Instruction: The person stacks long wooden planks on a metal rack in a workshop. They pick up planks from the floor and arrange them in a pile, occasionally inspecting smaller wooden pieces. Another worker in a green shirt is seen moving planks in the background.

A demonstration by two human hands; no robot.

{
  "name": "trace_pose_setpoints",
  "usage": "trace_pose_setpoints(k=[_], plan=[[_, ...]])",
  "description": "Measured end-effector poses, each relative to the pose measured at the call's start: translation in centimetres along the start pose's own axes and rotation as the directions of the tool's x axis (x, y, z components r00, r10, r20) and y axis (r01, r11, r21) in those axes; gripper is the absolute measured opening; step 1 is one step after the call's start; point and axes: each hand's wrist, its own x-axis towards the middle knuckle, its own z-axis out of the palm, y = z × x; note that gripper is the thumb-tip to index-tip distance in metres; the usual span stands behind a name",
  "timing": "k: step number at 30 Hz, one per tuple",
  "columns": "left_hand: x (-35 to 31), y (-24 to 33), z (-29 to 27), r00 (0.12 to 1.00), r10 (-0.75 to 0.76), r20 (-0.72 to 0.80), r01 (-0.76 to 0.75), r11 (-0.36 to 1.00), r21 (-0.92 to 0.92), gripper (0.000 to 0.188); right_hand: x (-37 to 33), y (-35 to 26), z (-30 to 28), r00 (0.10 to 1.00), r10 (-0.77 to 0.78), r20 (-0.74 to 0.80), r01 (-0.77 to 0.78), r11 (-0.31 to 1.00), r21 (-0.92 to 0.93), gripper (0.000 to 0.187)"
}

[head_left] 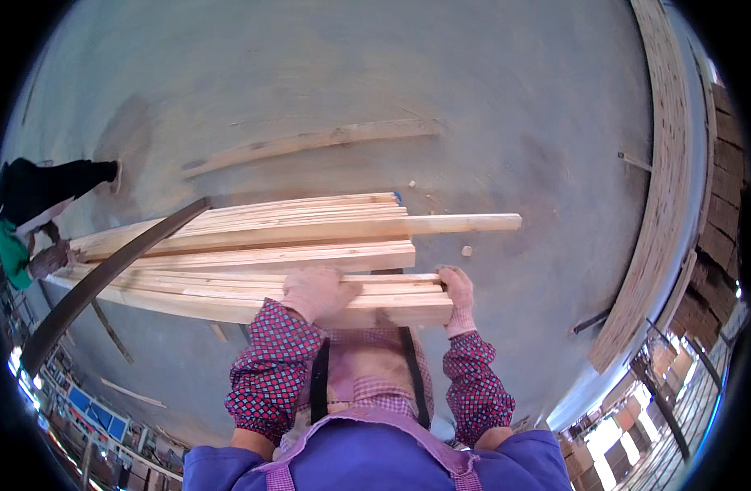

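Observation:
A near bundle of pale wooden boards (375, 312) lies in front of me, running off to the left. My left hand (314, 293), in a pinkish glove and slightly blurred, is wrapped over the top of these boards. Its thumb points right, and the fingertips are partly hidden on the far side. At the right end of the bundle, my right hand (459, 299), gloved too, curls around the board ends. Just beyond lies a second stack of boards (285, 214). One longer board (474, 222) in it sticks out to the right.
A co-worker (32, 229) at the far left holds the boards' other end. A dark curved bar (118, 266) crosses over the stacks. A loose plank (310, 146) and a small wood block (467, 250) lie on the grey floor (310, 65). Long timber (662, 164) runs along the right.

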Motion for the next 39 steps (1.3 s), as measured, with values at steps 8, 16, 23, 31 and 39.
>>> trace_pose_setpoints(k=[8, 16, 23, 31, 39], plan=[[-0.6, 0.1, 0.2, 1.0, 0.002, -0.005, -0.001, 0.998, 0.061, 0.063, -0.2, -0.7, 0.7, 0.997, 0.08, 0.008, -0.08, 0.99, 0.117, 0.029], [-1.1, 0.7, -0.1, 0.999, -0.012, -0.038, 0.013, 0.999, 0.045, 0.06, 0.5, -0.5, 1.1, 0.997, 0.066, -0.028, -0.065, 0.997, 0.051, 0.027], [-2.5, 1.8, -1.9, 0.995, 0.1, 0.007, -0.1, 0.979, 0.177, 0.045, 1.1, -0.5, 1.1, 0.998, 0.068, 0.005, -0.068, 0.991, 0.113, 0.026], [0.3, -1.0, 2.1, 0.966, 0.245, -0.085, -0.22, 0.947, 0.235, 0.066, 1.8, 0.6, 1.1, 0.997, 0.072, -0.03, -0.074, 0.992, -0.098, 0.038], [-0.4, 1.2, 1.2, 0.997, 0.049, -0.064, -0.036, 0.982, 0.183, 0.087, 2.4, 2.3, -0.1, 0.966, -0.236, 0.106, 0.255, 0.797, -0.547, 0.043]])
